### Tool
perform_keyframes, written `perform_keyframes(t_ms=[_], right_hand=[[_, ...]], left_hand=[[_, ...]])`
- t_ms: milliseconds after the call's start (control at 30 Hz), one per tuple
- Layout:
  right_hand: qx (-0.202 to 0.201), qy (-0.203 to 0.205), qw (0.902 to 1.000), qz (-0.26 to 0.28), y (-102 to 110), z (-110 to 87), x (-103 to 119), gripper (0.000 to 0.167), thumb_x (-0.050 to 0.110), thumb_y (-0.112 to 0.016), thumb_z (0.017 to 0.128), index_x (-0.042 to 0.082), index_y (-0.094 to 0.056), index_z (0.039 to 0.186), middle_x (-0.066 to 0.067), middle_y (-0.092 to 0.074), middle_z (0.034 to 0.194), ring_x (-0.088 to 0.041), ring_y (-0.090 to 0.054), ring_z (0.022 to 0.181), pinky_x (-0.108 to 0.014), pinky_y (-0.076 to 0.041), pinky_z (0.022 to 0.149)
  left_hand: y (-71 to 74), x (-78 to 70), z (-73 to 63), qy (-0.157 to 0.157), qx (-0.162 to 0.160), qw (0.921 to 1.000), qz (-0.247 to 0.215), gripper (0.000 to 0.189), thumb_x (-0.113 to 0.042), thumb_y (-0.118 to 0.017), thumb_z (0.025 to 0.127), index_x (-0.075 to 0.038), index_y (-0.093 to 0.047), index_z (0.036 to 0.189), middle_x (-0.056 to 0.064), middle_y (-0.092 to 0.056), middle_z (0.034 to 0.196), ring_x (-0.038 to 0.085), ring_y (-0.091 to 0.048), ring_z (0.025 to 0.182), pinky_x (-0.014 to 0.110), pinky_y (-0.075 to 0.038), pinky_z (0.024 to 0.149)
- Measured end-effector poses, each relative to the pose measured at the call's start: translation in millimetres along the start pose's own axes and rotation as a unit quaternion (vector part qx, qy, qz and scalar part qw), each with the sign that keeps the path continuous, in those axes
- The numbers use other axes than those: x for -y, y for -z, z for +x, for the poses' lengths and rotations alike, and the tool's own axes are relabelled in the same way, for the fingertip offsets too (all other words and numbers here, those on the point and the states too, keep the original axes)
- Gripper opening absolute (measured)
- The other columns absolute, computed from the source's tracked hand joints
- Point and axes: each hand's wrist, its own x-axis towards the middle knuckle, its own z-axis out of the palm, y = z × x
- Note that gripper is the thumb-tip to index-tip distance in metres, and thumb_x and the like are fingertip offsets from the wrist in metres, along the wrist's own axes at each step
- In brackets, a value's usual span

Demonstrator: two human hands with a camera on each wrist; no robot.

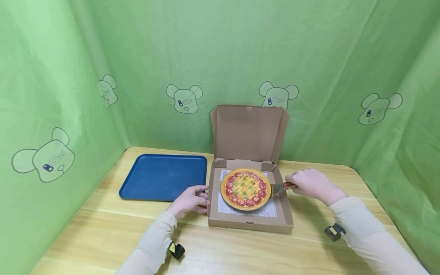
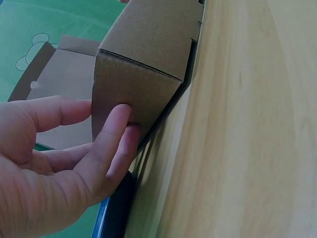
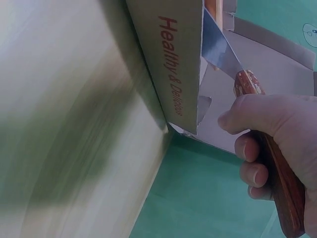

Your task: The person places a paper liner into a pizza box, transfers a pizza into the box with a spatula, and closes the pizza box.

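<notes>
Pizza (image 1: 245, 189) is inside the box (image 1: 248, 225), over a printed sheet (image 1: 269, 211) that shows round its edge. Can't tell from here whether it lies flat on the sheet or is slightly raised.

Right hand (image 1: 311, 185) grips the spatula (image 3: 275, 166) by its brown handle, fingers wrapped round, thumb along the top. Metal blade crosses the box's right wall and meets the pizza's right edge — how far under it goes is hidden. Red lettering (image 3: 171, 64) on that wall reads "Healthy & Delicious".

Left hand (image 1: 189, 200) isn't gripping: fingers loosely spread and bent, fingertips against the outside of the box's left wall.

Lid (image 1: 245, 131) stands up at the far side of the box, leaning back a bit. Blue tray (image 1: 163, 177) sits left of the box, just beyond the left hand, nothing on it but some sheen. Both on the wood-grain counter (image 1: 223, 254) — green curtain (image 1: 227, 49) with bear-head outlines around it.
</notes>
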Motion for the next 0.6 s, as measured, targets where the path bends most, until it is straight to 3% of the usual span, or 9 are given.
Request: perform_keyframes(t_ms=[600], right_hand=[[0.009,-0.002,0.9999,0.009,-0.1,7.0,2.2,0.027,0.011,-0.078,0.068,0.024,-0.055,0.07,0.011,-0.058,0.062,-0.007,-0.049,0.052,-0.027,-0.044,0.046]], left_hand=[[0.6,-1.1,-0.4,-0.002,-0.002,1.0,0.005,0.067,0.007,-0.06,0.086,0.004,-0.033,0.147,0.029,-0.055,0.125,0.021,-0.067,0.09,0.039,-0.061,0.08]])
